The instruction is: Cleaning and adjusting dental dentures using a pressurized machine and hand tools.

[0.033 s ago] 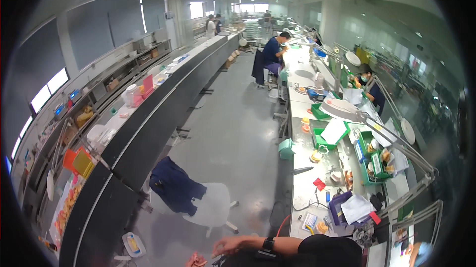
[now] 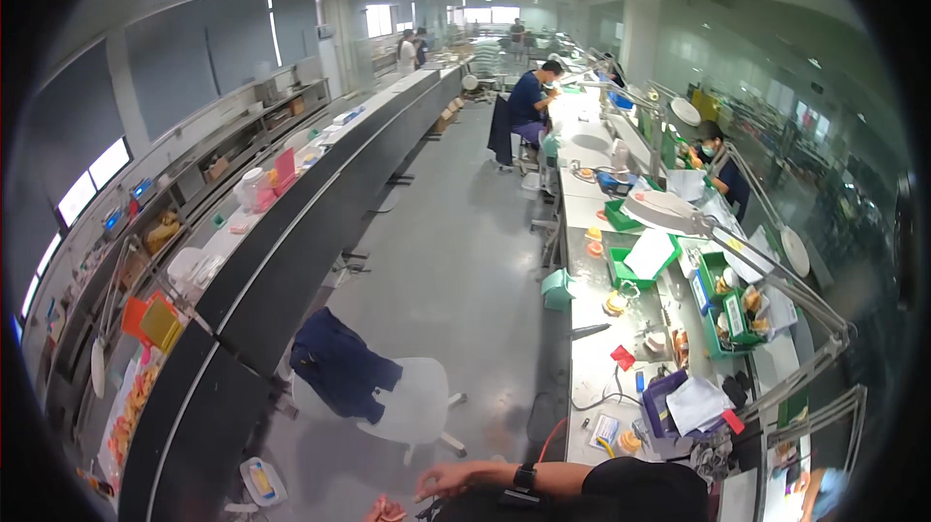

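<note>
My right hand [image 2: 443,479] is low in the picture, its forearm coming in from the right with a dark watch [image 2: 525,476] on the wrist. Its fingers are loosely bent and apart, and I see nothing in them. Just left of it, at the lower edge, part of my left hand [image 2: 386,510] shows, fingers slightly apart; the rest is cut off. Neither hand touches the bench. Nearest to them is a white swivel chair [image 2: 422,396] with a dark blue jacket [image 2: 339,362] draped over it.
On the right, a long workbench [image 2: 589,381] carries green bins [image 2: 630,275], a purple bin [image 2: 659,406], lamps [image 2: 664,213] and dental-looking models [image 2: 615,303]. A dark partition [image 2: 281,260] runs along the left. Co-workers [image 2: 529,100] sit farther down the bench. A white tray [image 2: 262,480] lies lower left.
The view has shifted very slightly, so the room sits a little farther left. My hands hold the same pose.
</note>
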`<state>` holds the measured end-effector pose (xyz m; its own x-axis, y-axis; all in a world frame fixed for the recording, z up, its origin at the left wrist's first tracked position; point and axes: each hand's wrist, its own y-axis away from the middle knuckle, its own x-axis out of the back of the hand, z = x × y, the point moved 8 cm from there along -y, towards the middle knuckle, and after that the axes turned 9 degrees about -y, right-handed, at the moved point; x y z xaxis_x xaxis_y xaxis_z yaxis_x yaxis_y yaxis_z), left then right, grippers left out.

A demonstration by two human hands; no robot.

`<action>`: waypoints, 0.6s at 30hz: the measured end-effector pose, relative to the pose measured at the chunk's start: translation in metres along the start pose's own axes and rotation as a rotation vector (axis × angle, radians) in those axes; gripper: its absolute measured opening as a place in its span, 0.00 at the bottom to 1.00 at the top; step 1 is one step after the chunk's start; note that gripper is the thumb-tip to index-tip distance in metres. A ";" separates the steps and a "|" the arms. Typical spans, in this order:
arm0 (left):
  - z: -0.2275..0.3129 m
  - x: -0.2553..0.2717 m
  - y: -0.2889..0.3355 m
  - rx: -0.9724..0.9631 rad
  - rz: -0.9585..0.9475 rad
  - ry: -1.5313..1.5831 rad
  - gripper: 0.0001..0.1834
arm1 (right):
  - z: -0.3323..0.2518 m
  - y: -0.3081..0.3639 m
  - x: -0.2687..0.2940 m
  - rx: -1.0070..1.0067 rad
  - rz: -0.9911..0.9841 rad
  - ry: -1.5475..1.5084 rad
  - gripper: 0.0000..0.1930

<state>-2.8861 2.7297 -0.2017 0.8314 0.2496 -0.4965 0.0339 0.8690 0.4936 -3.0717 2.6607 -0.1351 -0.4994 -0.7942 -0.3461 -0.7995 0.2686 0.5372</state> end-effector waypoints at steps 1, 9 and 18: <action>-0.003 0.001 -0.002 0.009 -0.002 -0.026 0.13 | 0.002 0.000 0.003 0.009 0.011 -0.009 0.21; -0.010 0.009 -0.012 0.026 0.000 -0.127 0.11 | 0.000 0.004 0.000 0.042 -0.034 -0.021 0.21; -0.014 0.007 -0.021 0.031 -0.023 -0.172 0.09 | 0.007 -0.009 0.009 0.067 -0.014 -0.012 0.12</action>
<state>-2.8884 2.7192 -0.2252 0.9128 0.1504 -0.3796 0.0690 0.8596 0.5063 -3.0710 2.6554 -0.1486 -0.4920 -0.7917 -0.3622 -0.8267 0.2943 0.4796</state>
